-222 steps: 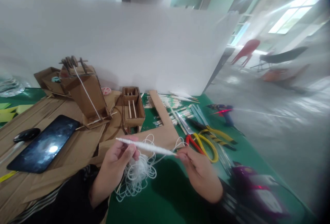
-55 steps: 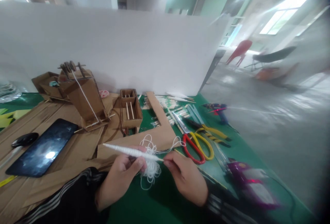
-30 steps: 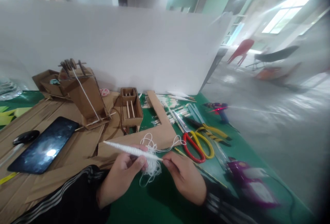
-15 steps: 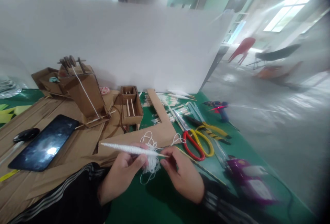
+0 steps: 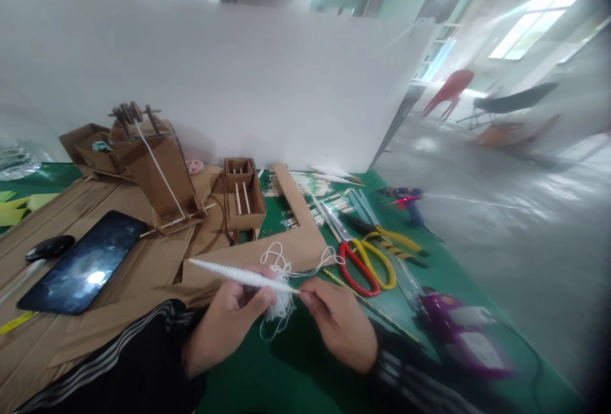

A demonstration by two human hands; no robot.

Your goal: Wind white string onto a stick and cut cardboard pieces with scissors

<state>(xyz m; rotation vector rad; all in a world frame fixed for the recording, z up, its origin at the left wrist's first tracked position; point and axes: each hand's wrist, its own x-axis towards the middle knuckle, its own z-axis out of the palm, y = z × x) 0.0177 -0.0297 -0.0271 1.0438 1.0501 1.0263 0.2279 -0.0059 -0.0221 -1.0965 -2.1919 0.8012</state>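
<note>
My left hand [image 5: 229, 322] is closed around a thin wooden stick wound with white string [image 5: 238, 275], thick in the middle and tapering toward both bare tips. At its right end, my right hand [image 5: 338, 318] pinches the stick's pointed tip between thumb and forefinger. A loose tangle of white string [image 5: 282, 307] hangs behind and below the stick, near my left fingertips. Loops of it lie on an L-shaped cardboard strip [image 5: 305, 245] beyond my hands. Beside my right hand rest scissors [image 5: 365, 268] with one red and one yellow handle.
A cardboard model with a string [image 5: 165, 172], a small cardboard box [image 5: 244, 201] and a phone [image 5: 83, 261] stand or lie left. Right are yellow-handled pliers [image 5: 396, 239], a purple device [image 5: 463, 338] and a blurred tool [image 5: 405, 201]. Bundled sticks [image 5: 329, 204] lie behind, before a white panel [image 5: 214, 83].
My right thumb and forefinger have closed on the stick's tip. The stick has shifted slightly, its left end now a little farther right. Other things stay put.
</note>
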